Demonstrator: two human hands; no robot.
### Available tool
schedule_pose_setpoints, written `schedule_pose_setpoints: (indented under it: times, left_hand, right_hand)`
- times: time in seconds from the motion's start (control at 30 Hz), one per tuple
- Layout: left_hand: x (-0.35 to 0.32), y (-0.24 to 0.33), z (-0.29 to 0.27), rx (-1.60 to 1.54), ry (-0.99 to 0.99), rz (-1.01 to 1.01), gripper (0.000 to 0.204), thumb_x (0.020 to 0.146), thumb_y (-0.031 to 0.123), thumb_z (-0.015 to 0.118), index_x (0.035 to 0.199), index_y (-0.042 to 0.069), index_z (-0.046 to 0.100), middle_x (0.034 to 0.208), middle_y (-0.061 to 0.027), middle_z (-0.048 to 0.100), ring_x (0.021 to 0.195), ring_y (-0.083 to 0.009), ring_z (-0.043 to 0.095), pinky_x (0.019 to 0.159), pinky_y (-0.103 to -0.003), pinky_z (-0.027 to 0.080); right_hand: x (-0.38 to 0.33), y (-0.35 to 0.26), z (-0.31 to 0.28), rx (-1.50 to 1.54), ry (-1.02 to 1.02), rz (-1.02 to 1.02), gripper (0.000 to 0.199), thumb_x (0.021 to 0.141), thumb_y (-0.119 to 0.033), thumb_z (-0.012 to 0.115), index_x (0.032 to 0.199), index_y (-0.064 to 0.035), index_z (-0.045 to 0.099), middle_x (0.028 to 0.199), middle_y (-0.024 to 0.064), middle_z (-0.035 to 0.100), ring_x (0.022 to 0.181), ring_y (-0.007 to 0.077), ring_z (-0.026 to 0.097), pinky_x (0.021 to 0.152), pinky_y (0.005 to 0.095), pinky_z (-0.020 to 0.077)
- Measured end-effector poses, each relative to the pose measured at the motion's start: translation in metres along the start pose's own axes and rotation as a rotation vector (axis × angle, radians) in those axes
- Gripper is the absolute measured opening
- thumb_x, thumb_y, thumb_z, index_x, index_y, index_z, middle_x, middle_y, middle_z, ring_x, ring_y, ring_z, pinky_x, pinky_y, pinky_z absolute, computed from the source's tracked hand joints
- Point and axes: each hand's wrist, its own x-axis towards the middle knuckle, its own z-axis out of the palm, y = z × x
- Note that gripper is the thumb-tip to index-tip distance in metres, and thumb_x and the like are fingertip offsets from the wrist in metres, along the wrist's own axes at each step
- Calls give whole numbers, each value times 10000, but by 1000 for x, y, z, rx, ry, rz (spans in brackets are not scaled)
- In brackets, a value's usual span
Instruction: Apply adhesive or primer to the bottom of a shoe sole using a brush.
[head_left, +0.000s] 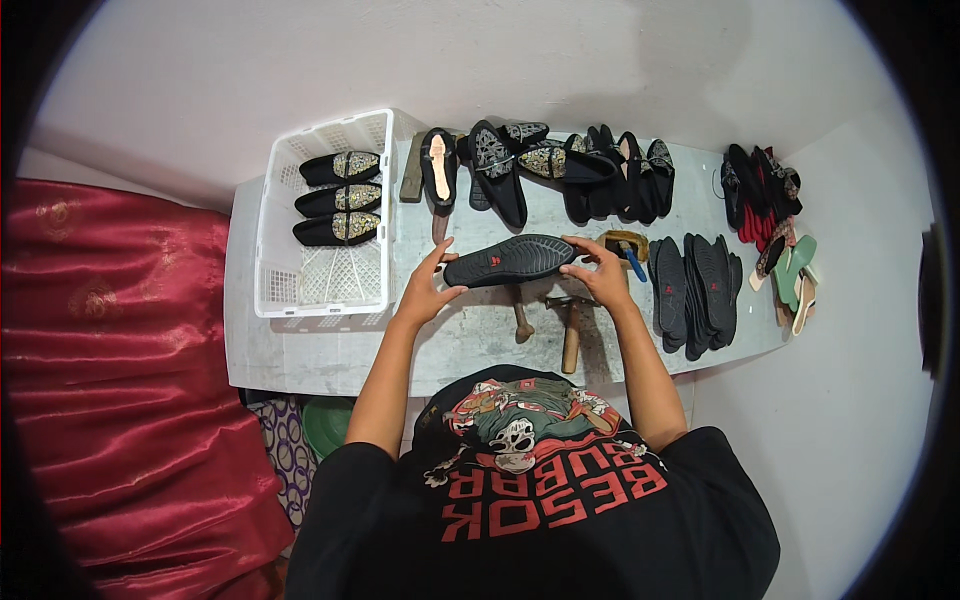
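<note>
A black shoe sole (520, 257) with a ribbed underside and a small red mark is held level above the table, ribbed side up. My left hand (428, 287) grips its left end between thumb and fingers. At the other end, my right hand (600, 274) pinches the sole the same way. Whether a shoe upper is fixed beneath it is hidden. Below my hands lie a hammer (571, 340) with a wooden handle and a second wooden-handled tool (523, 318), partly covered by the sole. Beyond my right hand sits a brown container (612, 240) with a blue-handled brush (636, 264).
A white plastic crate (263, 265) at the left holds three black patterned shoes (338, 200). More black shoes (590, 175) line the back. Several black soles (708, 295) lie at right, near dark shoe pieces (760, 200) and green shoe forms (795, 270). A red curtain (130, 380) hangs left.
</note>
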Motion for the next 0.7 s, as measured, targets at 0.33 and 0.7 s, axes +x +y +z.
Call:
schedule_pose_setpoints:
  times: [0.33, 0.7]
  left_hand:
    - [0, -3, 1, 36, 0, 47, 915, 726, 76, 895, 1539, 130, 479, 1296, -132, 671, 1225, -269, 629, 1064, -435, 485]
    - [30, 27, 13, 190, -74, 207, 743, 792, 317, 853, 1460, 147, 576, 1349, -149, 621, 1299, -342, 559, 1127, -453, 415]
  right_hand:
    - [3, -7, -4, -53, -4, 65, 586, 704, -214, 927, 1250, -112, 739, 1093, 40, 752, 942, 174, 629, 922, 353, 503]
    - [7, -16, -9, -179, -41, 119, 582, 686, -213, 939, 1227, -115, 749, 922, 47, 751, 766, 140, 634, 761, 328, 524]
